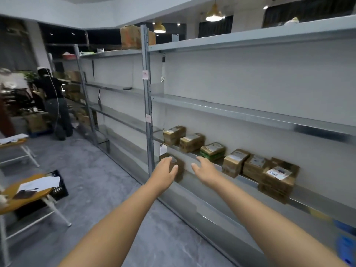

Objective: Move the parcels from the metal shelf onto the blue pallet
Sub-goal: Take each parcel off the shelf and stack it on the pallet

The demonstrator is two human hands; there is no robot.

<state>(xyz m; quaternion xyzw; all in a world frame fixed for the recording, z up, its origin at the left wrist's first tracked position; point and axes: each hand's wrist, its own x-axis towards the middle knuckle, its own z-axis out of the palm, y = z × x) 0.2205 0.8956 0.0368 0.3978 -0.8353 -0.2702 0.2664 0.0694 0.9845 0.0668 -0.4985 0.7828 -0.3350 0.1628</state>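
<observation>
your left hand point(164, 170) alone clasps the small brown cardboard parcel point(180, 175), right hand point(205, 168) spread beside it, so it could slip and fall

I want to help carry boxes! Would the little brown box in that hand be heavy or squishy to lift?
Probably light: the left hand alone grips the little brown box. Likely stiff, not squishy, since its cardboard edges look straight. It shouldn't roll, being flat-sided.

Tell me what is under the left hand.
A small brown parcel, gripped by the left hand; the fingers hide part of its top and left face.
</observation>
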